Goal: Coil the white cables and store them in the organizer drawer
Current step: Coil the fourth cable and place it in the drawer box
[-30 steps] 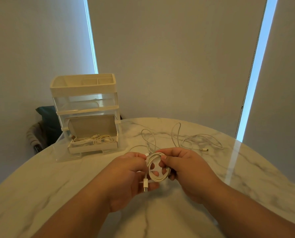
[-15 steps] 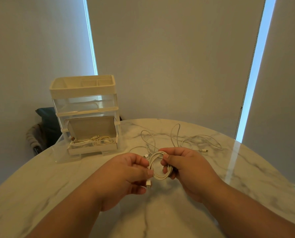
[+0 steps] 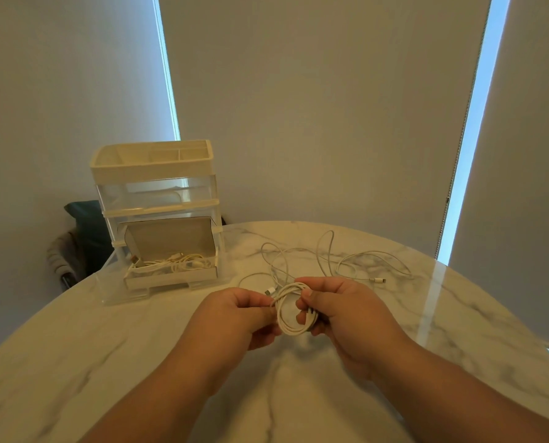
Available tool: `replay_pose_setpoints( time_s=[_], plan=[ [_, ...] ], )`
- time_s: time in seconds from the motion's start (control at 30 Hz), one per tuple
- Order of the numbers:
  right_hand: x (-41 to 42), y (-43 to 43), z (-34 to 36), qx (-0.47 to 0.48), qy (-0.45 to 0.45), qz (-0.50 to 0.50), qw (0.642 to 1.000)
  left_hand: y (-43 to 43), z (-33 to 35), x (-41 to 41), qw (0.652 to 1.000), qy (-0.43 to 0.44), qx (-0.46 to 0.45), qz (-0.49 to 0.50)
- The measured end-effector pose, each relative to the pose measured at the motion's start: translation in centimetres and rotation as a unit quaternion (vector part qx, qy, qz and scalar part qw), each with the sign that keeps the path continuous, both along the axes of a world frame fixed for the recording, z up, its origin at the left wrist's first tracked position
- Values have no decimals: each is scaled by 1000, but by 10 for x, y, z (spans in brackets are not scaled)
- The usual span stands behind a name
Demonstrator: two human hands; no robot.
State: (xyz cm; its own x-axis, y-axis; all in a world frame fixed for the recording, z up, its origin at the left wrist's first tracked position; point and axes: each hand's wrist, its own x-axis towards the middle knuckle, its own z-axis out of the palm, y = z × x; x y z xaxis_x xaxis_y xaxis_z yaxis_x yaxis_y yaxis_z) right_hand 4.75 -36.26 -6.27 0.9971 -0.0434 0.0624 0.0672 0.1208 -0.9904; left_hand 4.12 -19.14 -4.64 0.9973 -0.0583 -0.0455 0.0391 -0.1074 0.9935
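A small coil of white cable (image 3: 286, 314) hangs between my hands above the marble table (image 3: 106, 362). My right hand (image 3: 343, 311) grips the coil's right side with curled fingers. My left hand (image 3: 238, 314) pinches the cable's end at the coil's left side; a plug tip (image 3: 269, 291) pokes out above it. Another white cable (image 3: 346, 260) lies loose on the table behind my hands. The white and clear organizer (image 3: 158, 199) stands at the back left with its bottom drawer (image 3: 170, 276) pulled out, and several coiled white cables (image 3: 177, 262) lie inside it.
A chair with dark and grey fabric (image 3: 74, 238) stands behind the table's left edge. Closed blinds (image 3: 314, 107) fill the wall beyond. The round table's edge curves close behind the organizer.
My left hand has moved up from the coil's lower left to its upper left, carrying the cable's end around the coil. The plug that hung below the coil now sits above my left hand.
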Motion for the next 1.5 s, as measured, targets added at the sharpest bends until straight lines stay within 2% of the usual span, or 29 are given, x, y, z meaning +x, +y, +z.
replay_pose_setpoints(
  time_s=[0.13, 0.37, 0.53, 0.67, 0.77, 0.83, 0.97, 1.07, 1.17, 1.3, 1.4, 1.5],
  plan=[
    [0, -1, -1, 1, -7, -22, 1000, -5, 5, -4, 997, 36, -64, -22],
    [-2, 4, -5, -21, -36, -32, 999, -15, -6, -5, 999, 2, -44, 17],
    [-2, 6, -4, -20, -36, -40, 998, -18, -10, -1, 986, 43, -154, 42],
    [-2, 6, -4, -22, -33, -38, 999, -21, -9, -4, 982, 56, -174, 49],
    [-2, 6, -4, -19, -31, -27, 999, -18, -12, -1, 992, 34, -114, 51],
    [-2, 6, -5, -22, -29, -24, 999, -16, -13, -2, 998, -6, -33, 45],
    [-3, 6, -6, -30, -32, -18, 999, -15, -7, -4, 980, -125, 141, 63],
    [-3, 8, -5, -55, -41, -18, 997, -15, -5, -4, 969, -155, 166, 95],
    [-3, 9, -4, -66, -39, -16, 997, -16, -7, -4, 981, -134, 101, 98],
    [-2, 8, -4, -69, -35, -17, 997, -15, -6, -3, 997, -29, -31, 63],
    [-2, 7, -5, -67, -31, -18, 997, -15, -2, -2, 994, 72, -74, 41],
    [-2, 7, -5, -77, -32, -10, 996, -12, 4, -3, 986, 118, -118, -25]
  ],
)
